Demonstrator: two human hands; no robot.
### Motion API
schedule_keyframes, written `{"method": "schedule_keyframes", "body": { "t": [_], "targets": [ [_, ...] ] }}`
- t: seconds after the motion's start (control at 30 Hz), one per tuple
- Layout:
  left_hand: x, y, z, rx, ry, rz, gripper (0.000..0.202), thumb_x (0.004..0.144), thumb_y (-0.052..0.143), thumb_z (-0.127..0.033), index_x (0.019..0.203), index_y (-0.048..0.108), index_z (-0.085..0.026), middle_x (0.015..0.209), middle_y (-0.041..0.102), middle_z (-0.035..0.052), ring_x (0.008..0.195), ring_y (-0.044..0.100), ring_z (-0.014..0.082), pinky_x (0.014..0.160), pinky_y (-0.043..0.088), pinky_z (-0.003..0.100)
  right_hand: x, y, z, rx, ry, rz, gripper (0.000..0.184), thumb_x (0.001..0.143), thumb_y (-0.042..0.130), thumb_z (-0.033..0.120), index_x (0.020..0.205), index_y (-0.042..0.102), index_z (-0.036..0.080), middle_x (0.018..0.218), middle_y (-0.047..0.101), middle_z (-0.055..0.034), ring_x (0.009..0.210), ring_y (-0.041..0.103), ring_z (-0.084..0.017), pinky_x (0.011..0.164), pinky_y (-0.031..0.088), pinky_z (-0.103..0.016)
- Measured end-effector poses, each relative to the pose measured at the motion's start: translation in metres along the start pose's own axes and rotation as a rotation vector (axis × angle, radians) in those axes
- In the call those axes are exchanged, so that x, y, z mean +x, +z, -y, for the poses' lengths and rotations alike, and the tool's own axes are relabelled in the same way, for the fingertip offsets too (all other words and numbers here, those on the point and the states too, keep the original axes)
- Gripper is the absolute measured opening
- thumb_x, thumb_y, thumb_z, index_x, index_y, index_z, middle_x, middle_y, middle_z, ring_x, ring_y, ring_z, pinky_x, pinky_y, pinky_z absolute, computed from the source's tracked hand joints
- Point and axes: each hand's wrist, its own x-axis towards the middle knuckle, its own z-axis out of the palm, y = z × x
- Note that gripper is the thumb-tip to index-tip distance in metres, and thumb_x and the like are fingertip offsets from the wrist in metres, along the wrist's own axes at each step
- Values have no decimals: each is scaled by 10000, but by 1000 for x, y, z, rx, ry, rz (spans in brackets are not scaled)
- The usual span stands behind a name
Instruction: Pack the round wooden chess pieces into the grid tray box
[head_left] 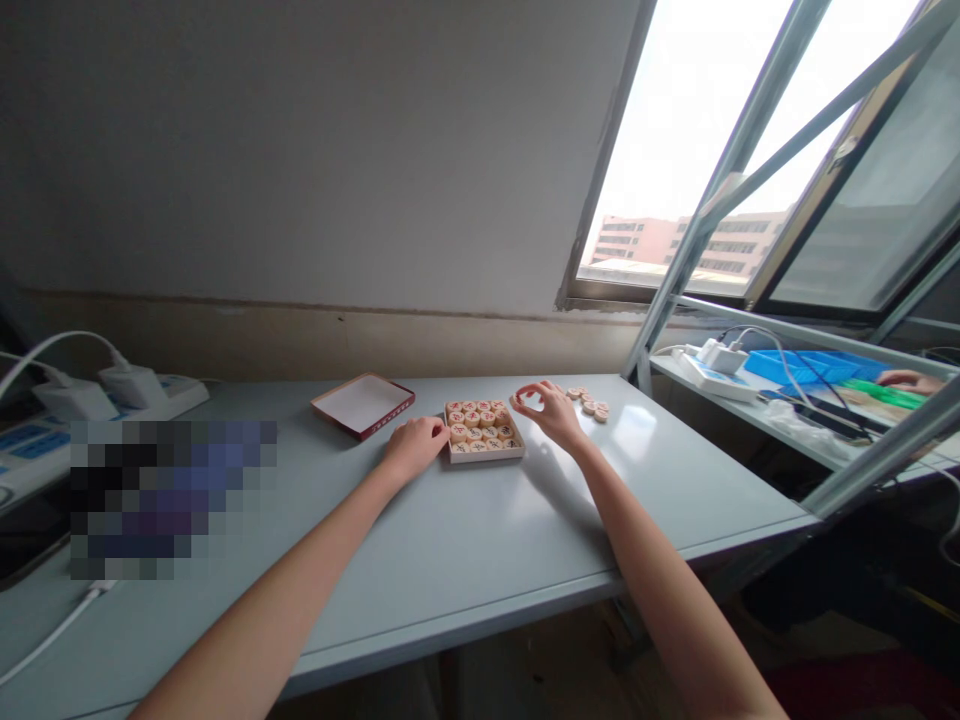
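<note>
A shallow cream box tray (484, 432) sits mid-table, packed with round wooden xiangqi pieces marked in red. My left hand (412, 447) rests on the table, its fingertips against the tray's left wall, holding nothing. My right hand (551, 415) hovers just right of the tray, its thumb and fingers curled around a pale round piece (529, 402) with a reddish edge, which is partly hidden. A small group of loose pieces (589, 405) lies beyond those fingers. Farther left, a red-edged box lid (363, 405) lies upside down on the grey table (450, 540).
A power strip (120, 405) with white chargers and cables lies at the left, beside a pixelated patch (172, 500). At right, a shelf (750, 400) behind metal frames holds a blue tray (810, 367) and a charger. Another person's hand (907, 380) shows there.
</note>
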Motion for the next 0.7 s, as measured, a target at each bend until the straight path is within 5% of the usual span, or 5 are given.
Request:
{"method": "schedule_keyframes", "body": {
  "t": [0.17,0.7],
  "targets": [
    [1,2,1,1,7,-7,331,800,339,-338,762,634,-192,840,678,82,790,596,209,605,356,256,-5,5,22,174,-176,106,205,754,585,359,900,611,218,857,558,-28,826,492,-158,718,373,-258],
    [-1,0,1,-9,2,-8,334,807,347,-354,734,637,-206,779,674,51,731,587,186,575,338,236,-13,22,39,-40,-264,185,192,779,568,371,925,586,246,887,586,-16,855,473,-169,736,284,-290]
  ]
}}
